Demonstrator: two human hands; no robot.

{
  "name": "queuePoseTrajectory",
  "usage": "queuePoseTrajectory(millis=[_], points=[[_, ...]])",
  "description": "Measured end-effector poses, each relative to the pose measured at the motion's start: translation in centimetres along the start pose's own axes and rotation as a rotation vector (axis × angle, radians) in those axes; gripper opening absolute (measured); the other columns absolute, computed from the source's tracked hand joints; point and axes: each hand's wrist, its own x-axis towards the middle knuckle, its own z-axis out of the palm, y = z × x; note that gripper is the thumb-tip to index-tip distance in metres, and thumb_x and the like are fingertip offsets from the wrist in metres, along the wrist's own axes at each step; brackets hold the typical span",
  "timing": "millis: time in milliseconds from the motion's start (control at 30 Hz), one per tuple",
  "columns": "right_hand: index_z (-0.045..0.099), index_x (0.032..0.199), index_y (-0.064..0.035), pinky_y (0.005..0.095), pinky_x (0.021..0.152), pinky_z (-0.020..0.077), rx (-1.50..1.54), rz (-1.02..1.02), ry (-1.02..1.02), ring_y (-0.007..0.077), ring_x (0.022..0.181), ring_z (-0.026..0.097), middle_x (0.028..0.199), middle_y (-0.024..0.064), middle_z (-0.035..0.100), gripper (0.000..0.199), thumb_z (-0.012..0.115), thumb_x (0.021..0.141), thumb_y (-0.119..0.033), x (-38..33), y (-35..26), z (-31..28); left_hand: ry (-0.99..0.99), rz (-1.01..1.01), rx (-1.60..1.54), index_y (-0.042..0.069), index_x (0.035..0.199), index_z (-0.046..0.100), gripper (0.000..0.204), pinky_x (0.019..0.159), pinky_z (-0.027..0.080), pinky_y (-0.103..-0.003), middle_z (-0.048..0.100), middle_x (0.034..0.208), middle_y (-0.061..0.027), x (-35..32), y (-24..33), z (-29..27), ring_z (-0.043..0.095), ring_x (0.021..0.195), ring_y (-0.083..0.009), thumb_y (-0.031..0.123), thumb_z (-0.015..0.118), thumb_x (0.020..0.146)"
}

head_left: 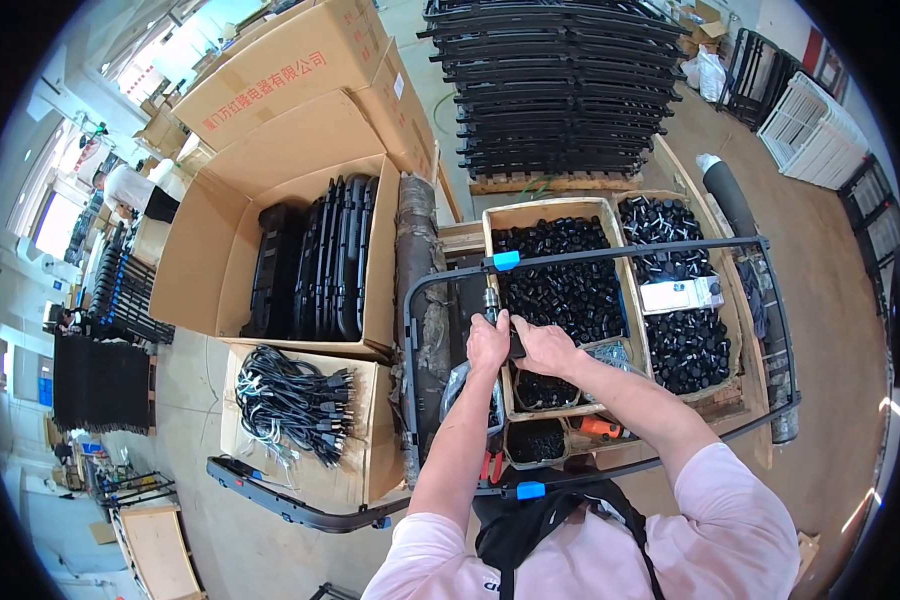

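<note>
My left hand (488, 342) and my right hand (546, 348) come together over the front left of a wooden parts tray. Both are closed around a dark power drill (517, 345), its metal chuck (491, 299) pointing away from me past my left fingers. Most of the drill's body is covered by my hands. A large black tubular frame (610, 254) with rounded corners surrounds my arms. One blue clip (507, 261) sits on its far bar and another blue clip (531, 490) on the near bar by my waist.
Bins hold black caps (560, 270) and black-headed bolts (687, 350). An orange-handled tool (600, 428) lies by the near bins. Left are an open carton (205, 250) of black panels and a bundle of power cords (295, 400). Black frames (560, 90) are stacked beyond; a person (135, 190) stands far left.
</note>
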Motion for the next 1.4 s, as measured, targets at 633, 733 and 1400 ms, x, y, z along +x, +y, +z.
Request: queuePoseTrajectory(millis=[633, 733, 1400], points=[[0.053, 0.116, -0.0021, 0.0502, 0.087, 0.0568, 0.035, -0.098, 0.093, 0.0407, 0.109, 0.064, 0.119, 0.0178, 0.055, 0.048, 0.08, 0.079, -0.018, 0.2, 0.1, 0.4, -0.066, -0.043, 0.034, -0.003, 0.121, 0.054, 0.069, 0.097, 0.053, -0.057, 0.069, 0.122, -0.0309, 1.1, 0.9, -0.1, 0.067, 0.114, -0.0493, 0.062, 0.059, 0.098], [0.054, 0.116, -0.0023, 0.0504, 0.089, 0.0564, 0.061, -0.053, 0.058, 0.0403, 0.111, 0.063, 0.121, 0.0165, 0.053, 0.047, 0.079, 0.079, -0.017, -0.1, -0.3, 0.2, -0.077, -0.043, 0.039, -0.003, 0.121, 0.054, 0.069, 0.097, 0.053, -0.056, 0.069, 0.122, -0.0309, 0.7, 0.9, -0.4, 0.067, 0.115, -0.0491, 0.062, 0.059, 0.098], [0.053, 0.119, -0.0028, 0.0498, 0.09, 0.0574, 0.014, -0.073, 0.044, 0.04, 0.11, 0.065, 0.123, 0.0188, 0.053, 0.049, 0.079, 0.083, -0.021, -1.8, -0.9, 1.1, -0.059, -0.006, 0.062, -0.005, 0.122, 0.058, 0.074, 0.1, 0.051, -0.055, 0.068, 0.12, -0.0351, -1.2, -0.2, -0.6, 0.066, 0.116, -0.0512, 0.065, 0.056, 0.097]])
